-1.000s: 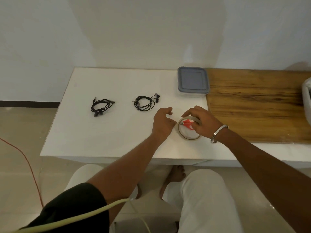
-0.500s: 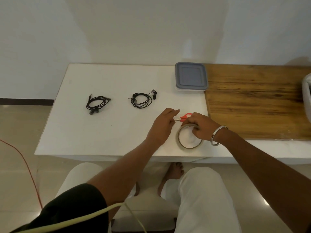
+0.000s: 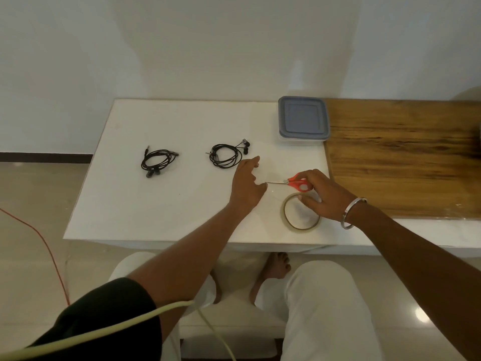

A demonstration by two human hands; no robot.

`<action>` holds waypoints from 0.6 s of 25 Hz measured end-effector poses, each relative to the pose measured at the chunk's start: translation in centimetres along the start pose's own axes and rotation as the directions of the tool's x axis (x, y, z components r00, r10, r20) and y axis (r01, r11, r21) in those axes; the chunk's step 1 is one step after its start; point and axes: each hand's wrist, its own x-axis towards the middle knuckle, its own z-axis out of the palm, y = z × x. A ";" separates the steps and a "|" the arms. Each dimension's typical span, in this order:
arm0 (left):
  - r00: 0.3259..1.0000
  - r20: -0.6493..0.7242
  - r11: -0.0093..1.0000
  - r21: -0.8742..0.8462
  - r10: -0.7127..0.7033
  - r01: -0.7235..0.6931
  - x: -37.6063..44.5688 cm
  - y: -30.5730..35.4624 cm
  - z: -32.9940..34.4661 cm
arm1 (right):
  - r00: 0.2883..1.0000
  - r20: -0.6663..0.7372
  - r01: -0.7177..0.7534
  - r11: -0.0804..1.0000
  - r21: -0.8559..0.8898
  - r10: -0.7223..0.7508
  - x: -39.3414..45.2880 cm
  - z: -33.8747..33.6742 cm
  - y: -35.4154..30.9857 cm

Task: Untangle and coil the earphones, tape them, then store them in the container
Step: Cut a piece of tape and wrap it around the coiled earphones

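Two coiled black earphone sets lie on the white table (image 3: 145, 209), one at the left (image 3: 158, 162) and one nearer the middle (image 3: 226, 157). The container (image 3: 303, 123) with its grey lid on stands at the back. My right hand (image 3: 325, 196) grips red-handled scissors (image 3: 299, 184), blades pointing left, and its lower fingers rest on the tape roll (image 3: 300, 215). My left hand (image 3: 246, 186) hovers just right of the nearer coil with fingers loosely spread. Its thumb is at the blade tip. I can make out no tape strip in it.
A wooden board (image 3: 403, 157) covers the right part of the surface beside the container. The table's front edge runs just below the tape roll. A red cable (image 3: 49, 251) lies on the floor at the left. My knees and feet are under the table.
My right hand lifted the scissors off the tape roll and now points them left. My left hand let go of its pinch near the blades and spread its fingers toward the nearer earphone coil.
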 end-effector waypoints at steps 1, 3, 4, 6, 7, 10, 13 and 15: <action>1.000 -0.007 1.000 -0.011 0.008 -0.008 0.1 -0.1 -0.4 | 0.998 -0.062 0.008 1.000 -0.017 -0.010 0.3 0.0 -0.4; 0.999 -0.011 0.997 -0.063 0.032 -0.032 0.1 -0.4 -1.2 | 0.986 -0.166 0.007 1.000 -0.009 -0.009 1.2 0.3 -1.5; 0.999 -0.010 0.995 -0.083 0.045 -0.046 0.0 -0.4 -1.6 | 0.979 -0.203 -0.006 1.000 0.021 0.010 1.8 0.5 -2.2; 0.998 0.012 0.991 -0.117 0.063 -0.062 -0.1 -0.3 -2.5 | 0.962 -0.260 -0.056 0.993 0.100 0.080 3.4 1.0 -3.9; 0.998 0.028 0.988 -0.141 0.065 -0.060 -0.2 -0.3 -2.9 | 0.952 -0.284 -0.081 0.988 0.133 0.117 4.1 1.3 -4.8; 0.996 0.061 0.980 -0.195 0.061 -0.048 -0.5 0.0 -4.5 | 0.924 -0.329 -0.108 0.959 0.262 0.194 5.7 1.9 -7.5; 0.998 0.052 0.969 -0.247 0.047 -0.033 -0.8 0.0 -6.3 | 0.915 -0.311 -0.123 0.912 0.390 0.257 6.9 2.1 -9.8; 0.998 0.052 0.958 -0.288 0.035 -0.018 -1.0 0.0 -7.5 | 0.926 -0.229 -0.156 0.858 0.489 0.299 7.6 2.2 -10.9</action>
